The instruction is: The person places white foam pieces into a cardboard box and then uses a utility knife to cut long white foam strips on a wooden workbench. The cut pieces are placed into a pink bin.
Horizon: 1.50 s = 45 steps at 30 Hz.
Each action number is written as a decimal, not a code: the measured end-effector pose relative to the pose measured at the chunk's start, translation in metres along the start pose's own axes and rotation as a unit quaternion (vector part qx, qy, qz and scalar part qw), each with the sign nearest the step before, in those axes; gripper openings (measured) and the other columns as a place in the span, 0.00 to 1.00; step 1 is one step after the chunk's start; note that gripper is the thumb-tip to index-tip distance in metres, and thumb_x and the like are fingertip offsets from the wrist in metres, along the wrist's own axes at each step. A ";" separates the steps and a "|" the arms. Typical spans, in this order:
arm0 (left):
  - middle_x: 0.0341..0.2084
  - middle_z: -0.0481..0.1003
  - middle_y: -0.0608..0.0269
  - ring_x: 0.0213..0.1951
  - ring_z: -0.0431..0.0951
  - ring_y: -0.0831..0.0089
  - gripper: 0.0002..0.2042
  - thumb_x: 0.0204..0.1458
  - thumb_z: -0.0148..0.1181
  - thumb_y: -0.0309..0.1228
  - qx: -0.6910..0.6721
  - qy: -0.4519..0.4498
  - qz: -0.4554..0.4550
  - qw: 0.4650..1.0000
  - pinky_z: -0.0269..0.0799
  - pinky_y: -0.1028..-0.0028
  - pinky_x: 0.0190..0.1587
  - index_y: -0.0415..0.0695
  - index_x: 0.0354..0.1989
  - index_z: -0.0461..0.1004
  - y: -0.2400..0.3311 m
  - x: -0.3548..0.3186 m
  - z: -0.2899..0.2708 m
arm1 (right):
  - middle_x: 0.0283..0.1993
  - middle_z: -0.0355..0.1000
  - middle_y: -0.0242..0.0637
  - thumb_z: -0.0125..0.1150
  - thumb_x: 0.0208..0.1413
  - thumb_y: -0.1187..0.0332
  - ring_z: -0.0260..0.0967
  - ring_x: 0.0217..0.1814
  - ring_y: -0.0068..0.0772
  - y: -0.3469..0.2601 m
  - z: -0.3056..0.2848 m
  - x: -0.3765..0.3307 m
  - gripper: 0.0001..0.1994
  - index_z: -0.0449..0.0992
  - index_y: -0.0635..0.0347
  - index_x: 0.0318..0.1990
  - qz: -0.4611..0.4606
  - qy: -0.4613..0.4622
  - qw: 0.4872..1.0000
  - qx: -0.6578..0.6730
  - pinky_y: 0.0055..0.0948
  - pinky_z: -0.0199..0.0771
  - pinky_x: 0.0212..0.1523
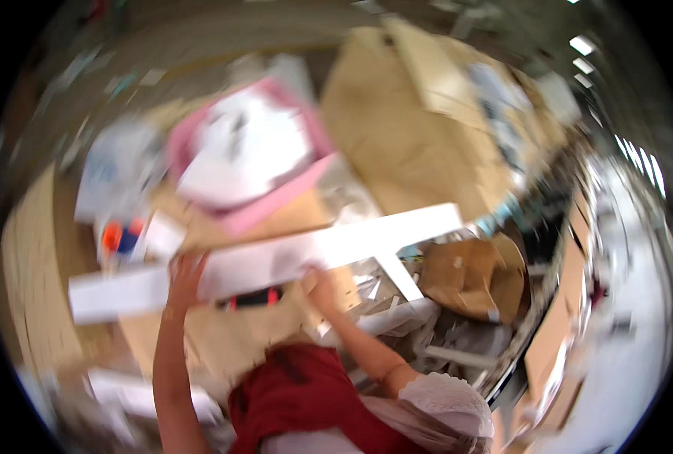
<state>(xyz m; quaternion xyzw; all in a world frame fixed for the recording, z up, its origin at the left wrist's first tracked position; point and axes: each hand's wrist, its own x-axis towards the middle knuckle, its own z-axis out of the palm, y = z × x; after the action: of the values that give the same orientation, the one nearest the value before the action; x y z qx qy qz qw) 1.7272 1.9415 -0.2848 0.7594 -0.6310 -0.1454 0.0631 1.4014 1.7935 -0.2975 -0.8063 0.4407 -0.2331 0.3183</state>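
Red cloth (306,393) and a white lacy sleeve (442,401) fill the bottom of my view, closest to the lens. Above them both arms reach up to a long white board (276,261) crossing mid-frame. My left hand (185,276) presses on its lower edge, fingers spread; my right hand (317,280) grips it near the middle, though blur hides the fingers. A pink-rimmed box (253,151) and big cardboard boxes (412,121) sit beyond. I judge the board merely lifted, not yet placed anywhere.
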 end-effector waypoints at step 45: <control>0.54 0.58 0.53 0.58 0.56 0.56 0.37 0.23 0.72 0.48 -0.025 -0.031 0.023 0.999 0.46 0.49 0.60 0.58 0.50 0.69 0.099 -0.049 0.033 | 0.54 0.63 0.48 0.68 0.40 0.68 0.62 0.52 0.49 0.058 -0.037 -0.032 0.32 0.62 0.64 0.55 0.122 0.144 0.964 -0.189 0.42 0.65 0.50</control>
<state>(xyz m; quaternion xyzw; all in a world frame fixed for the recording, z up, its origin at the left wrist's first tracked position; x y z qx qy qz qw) 1.6165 1.9731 -0.2818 0.7381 -0.6459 -0.1832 0.0661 1.3283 1.7855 -0.3168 -0.7498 0.6131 -0.2183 0.1191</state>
